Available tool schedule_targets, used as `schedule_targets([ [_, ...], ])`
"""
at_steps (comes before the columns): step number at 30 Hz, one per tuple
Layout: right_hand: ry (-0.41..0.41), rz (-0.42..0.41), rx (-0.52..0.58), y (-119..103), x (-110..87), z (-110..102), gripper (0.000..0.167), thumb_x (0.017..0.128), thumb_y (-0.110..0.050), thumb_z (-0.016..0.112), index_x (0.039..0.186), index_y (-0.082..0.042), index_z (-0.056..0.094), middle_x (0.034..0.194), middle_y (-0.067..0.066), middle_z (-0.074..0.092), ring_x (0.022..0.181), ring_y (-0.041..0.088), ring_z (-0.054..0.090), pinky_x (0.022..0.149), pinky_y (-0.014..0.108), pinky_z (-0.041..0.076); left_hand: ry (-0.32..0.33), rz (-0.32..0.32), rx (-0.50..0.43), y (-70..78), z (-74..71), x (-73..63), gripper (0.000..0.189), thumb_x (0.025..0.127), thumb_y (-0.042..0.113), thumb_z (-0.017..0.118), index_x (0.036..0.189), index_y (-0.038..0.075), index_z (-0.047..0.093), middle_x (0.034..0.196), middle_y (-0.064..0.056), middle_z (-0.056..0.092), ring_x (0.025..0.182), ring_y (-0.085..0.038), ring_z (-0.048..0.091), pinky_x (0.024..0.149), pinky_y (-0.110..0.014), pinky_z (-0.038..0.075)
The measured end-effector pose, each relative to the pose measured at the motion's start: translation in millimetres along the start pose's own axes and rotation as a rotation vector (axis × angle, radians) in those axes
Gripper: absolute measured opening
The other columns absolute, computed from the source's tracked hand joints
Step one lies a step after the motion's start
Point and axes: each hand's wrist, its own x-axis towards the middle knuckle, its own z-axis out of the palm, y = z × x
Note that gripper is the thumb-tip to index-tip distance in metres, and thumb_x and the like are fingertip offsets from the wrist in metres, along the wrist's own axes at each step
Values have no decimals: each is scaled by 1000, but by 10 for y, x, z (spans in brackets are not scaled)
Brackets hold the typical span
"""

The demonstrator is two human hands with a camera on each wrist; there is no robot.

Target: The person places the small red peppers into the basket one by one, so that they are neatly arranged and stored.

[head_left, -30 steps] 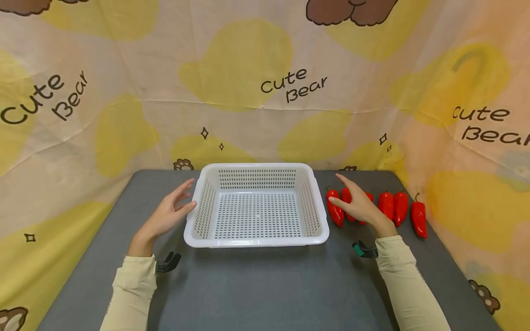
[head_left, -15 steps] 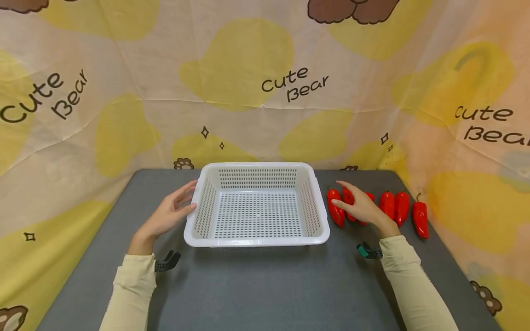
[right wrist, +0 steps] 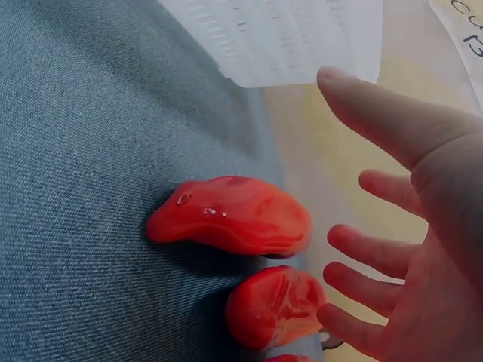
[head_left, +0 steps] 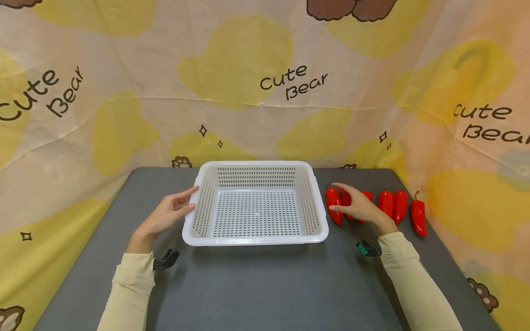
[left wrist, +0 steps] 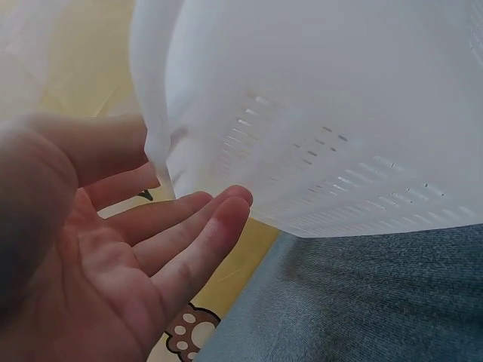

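Basket (head_left: pixel 255 241), white and perforated, is set upright near the back edge of the grey table (head_left: pixel 265 289), about midway between the left and right edges. Its left rim is met by the fingertips of the left hand (head_left: pixel 165 212), whose fingers are loosely extended; no firm grip is shown. The right hand (head_left: pixel 358 204) is held spread, thumb apart from the fingers, above the peppers at the basket's right side. Nothing is grasped by it, and whether any pepper is touched cannot be told.

At least six red peppers are laid in a loose row between the basket and the back right corner. The leftmost pepper (head_left: pixel 333 197) is placed just beside the basket wall; the rightmost pepper (head_left: pixel 418 219) is left near the right edge, slightly apart.

If the left rim were pushed without an opposing hold, the basket could be slid into the leftmost pepper, so little room being left there. Because the peppers are rounded and glossy, one could be rolled into its neighbours by a low sweep of the right hand, or be lost from a shallow pinch. The rightmost, if knocked outward, could be sent towards the right edge.
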Motion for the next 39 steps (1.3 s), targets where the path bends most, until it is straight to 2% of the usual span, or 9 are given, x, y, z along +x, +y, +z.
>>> schedule_targets([
  [7,-26,-30,24,71,26,35,83,88,-34,78,154,-6,36,147,26,50,128,44,51,103,64,48,-8,1,-15,-3,-17,-19,62,103,12,57,156,-4,29,155,-33,38,120,7,56,92,-12,50],
  [11,-23,-41,16,93,15,41,79,88,-28,78,152,-3,39,143,27,53,126,44,52,104,64,47,-14,-6,-21,-6,-19,-24,63,103,13,58,157,-3,29,156,-32,38,120,7,57,92,-13,50],
  [18,34,-71,-30,133,44,52,60,92,-5,70,147,1,46,133,31,57,122,47,53,105,65,44,-19,9,-19,-25,-19,5,61,103,12,56,157,-2,29,156,-31,38,119,5,59,93,-12,49],
  [21,53,-72,-54,136,50,47,57,91,-3,70,144,2,48,131,32,59,119,49,54,103,65,45,-26,16,-31,-30,-4,32,62,104,12,56,157,-2,29,156,-32,38,120,3,60,94,-13,49],
  [29,20,-87,-155,97,72,46,61,91,-9,73,146,-1,49,128,31,62,111,49,53,94,64,48,-31,15,-60,-64,27,24,62,103,9,56,157,-3,27,154,-33,40,118,1,62,93,-14,51],
  [34,-36,-56,-251,24,75,62,58,94,-17,70,147,-9,52,134,31,58,110,48,47,87,60,47,-20,10,-50,-66,17,0,62,103,10,56,157,-2,28,156,-32,39,118,3,61,93,-13,50],
  [39,-81,-7,-269,-30,99,62,59,95,-25,69,150,-13,49,133,30,59,113,46,44,81,52,48,-8,11,-56,-54,7,-1,63,103,10,57,157,-3,28,155,-32,38,118,5,60,92,-13,50],
])
